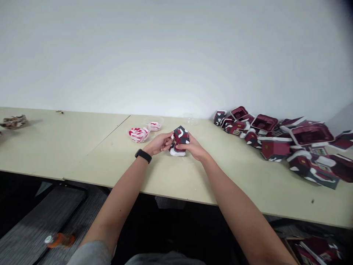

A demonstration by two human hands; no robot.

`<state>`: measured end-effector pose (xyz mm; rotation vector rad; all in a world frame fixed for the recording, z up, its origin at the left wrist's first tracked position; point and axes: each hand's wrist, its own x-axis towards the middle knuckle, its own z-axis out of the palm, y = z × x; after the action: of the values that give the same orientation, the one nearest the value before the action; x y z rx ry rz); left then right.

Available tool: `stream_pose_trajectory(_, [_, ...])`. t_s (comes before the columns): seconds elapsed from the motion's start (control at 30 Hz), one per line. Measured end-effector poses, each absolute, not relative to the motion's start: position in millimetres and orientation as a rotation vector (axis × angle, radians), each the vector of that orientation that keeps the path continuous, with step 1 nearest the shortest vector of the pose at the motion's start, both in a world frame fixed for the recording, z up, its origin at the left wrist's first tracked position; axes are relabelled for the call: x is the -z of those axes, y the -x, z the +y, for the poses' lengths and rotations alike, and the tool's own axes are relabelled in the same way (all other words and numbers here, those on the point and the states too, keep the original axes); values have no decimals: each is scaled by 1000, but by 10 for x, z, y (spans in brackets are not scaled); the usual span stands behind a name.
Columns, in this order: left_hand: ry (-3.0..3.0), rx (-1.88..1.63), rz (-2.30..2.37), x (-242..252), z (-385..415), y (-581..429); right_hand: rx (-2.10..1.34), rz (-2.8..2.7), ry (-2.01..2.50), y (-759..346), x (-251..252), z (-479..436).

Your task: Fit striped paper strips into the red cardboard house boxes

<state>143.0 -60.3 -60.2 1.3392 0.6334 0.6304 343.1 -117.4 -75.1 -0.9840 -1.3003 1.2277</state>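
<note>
Over the table's middle, a small dark red, grey and white house-shaped piece [180, 139] is tilted between my hands. My right hand [193, 147] grips its right side, with the thumb across its front. At its left edge my left hand [161, 143], with a black band on the wrist, has its fingers pinched on something small and white, too small to name. To the left stand a clear bowl of red and white pieces [138, 134] and a second bowl with similar pieces [154, 126] just behind it.
Many similar red and grey house pieces [275, 149] are heaped on the table's right side. A clear lid-like item [191, 119] lies near the wall. Brown scraps [14, 122] sit at far left. Below are an orange bottle [60, 240] and a box of more pieces [317, 250].
</note>
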Motion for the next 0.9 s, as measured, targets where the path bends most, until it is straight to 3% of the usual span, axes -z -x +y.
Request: stream_pose_trajectory(0.9, [-1321,-694,648,538,-718,-1487,-1072,-1414,1101,-3394,743,-1201])
